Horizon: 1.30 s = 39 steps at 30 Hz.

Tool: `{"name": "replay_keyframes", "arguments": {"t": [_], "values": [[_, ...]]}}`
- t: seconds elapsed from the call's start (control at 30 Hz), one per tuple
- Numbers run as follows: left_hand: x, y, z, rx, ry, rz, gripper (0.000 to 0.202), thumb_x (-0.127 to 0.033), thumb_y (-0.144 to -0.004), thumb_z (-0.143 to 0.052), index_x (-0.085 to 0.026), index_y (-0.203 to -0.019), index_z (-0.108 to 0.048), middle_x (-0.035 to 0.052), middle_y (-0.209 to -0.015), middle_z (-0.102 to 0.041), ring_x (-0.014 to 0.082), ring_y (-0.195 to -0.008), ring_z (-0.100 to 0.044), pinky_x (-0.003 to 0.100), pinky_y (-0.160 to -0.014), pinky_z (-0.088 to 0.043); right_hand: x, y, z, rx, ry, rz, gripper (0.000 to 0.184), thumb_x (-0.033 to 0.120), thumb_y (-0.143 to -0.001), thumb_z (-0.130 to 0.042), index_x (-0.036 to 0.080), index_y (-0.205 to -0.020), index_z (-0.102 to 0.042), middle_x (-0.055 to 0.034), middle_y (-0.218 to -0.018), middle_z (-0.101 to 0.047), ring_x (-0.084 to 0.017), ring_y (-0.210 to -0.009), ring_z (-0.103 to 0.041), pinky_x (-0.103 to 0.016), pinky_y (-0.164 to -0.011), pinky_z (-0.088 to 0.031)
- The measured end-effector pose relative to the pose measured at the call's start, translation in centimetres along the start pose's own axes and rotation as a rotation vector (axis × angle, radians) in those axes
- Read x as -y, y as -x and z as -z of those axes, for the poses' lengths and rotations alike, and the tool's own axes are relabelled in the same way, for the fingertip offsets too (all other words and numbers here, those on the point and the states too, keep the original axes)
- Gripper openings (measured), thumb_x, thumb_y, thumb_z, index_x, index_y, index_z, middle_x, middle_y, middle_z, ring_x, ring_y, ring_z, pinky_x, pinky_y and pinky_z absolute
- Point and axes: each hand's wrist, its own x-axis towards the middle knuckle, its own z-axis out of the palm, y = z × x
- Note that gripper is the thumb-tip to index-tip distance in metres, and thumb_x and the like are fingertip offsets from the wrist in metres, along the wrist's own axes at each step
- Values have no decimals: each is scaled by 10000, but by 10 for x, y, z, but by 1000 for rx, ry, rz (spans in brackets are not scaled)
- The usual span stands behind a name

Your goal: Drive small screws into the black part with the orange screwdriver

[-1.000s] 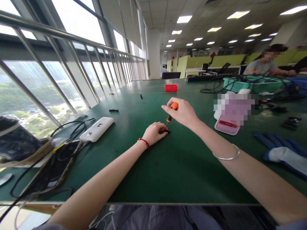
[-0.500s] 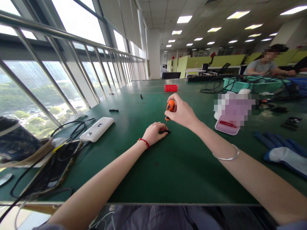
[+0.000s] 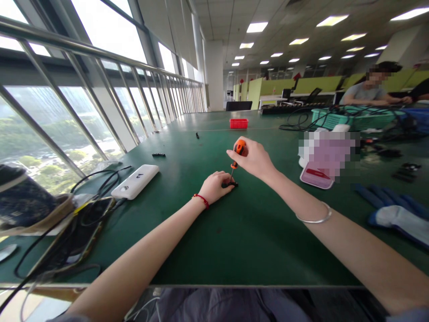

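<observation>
Pinning a small black part (image 3: pixel 231 184) flat to the green table (image 3: pixel 234 237) with the left hand (image 3: pixel 216 185), closed on it. Gripping an orange-handled screwdriver (image 3: pixel 238 150) in the right hand (image 3: pixel 256 158) just beyond, wrapped round the handle, tip down on the part: judged midway through driving, screw too small to tell whether seated. Farther off, well apart: white power bank (image 3: pixel 136 180) to the left, red bin (image 3: pixel 239 123) toward the far end.

Both arms are bare, a red cord bracelet (image 3: pixel 201 200) circles the wrist of the left hand (image 3: pixel 216 185), a thin silver bangle (image 3: pixel 313 219) rings the right forearm, and greyish-purple clothing (image 3: pixel 214 305) covers the lap.
</observation>
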Motion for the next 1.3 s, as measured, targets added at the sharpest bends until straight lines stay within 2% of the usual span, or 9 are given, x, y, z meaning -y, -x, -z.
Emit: {"name": "replay_keyframes", "arguments": {"t": [0.13, 0.3, 0.87, 1.07, 1.3], "values": [[0, 0, 1, -6, 9, -3, 128, -273, -776, -578, -206, -852, -655, 15, -816, -610, 169, -801, -550, 287, -744, -453, -4, -3, 2, -79, -3, 14, 288, 396, -738, -495, 212, -548, -383, 20, -514, -433, -123, -517, -396, -255, -540, -303], [0, 0, 1, -5, 10, -5, 130, -270, -776, -581, -203, -858, -656, 15, -817, -616, 168, -798, -554, 288, -746, -453, -14, -6, 5, -158, -9, -14, 257, 359, -711, -504, 213, -536, -385, 29, -498, -387, -116, -505, -370, -255, -540, -309], [-1, 1, 0, -20, 20, 14, 136, -298, -782, -590, -198, -836, -665, 15, -817, -629, 168, -796, -557, 285, -731, -449, -19, -5, -2, -130, -44, -7, 253, 360, -717, -501, 201, -538, -419, 23, -512, -427, -114, -530, -396, -248, -559, -311], [0, -1, -1, -32, 72, 44, 141, -302, -792, -582, -189, -775, -664, 16, -784, -624, 158, -763, -552, 271, -706, -450, -19, -5, -1, -177, -51, -8, 255, 350, -722, -495, 200, -533, -413, 19, -521, -435, -109, -524, -384, -250, -553, -305], [2, -1, -2, -33, 96, 47, 136, -295, -785, -589, -187, -783, -672, 16, -784, -626, 155, -756, -552, 268, -696, -451, -20, -5, -2, -155, -38, -11, 253, 344, -719, -494, 201, -527, -411, 19, -521, -441, -115, -540, -410, -249, -567, -318]]}}
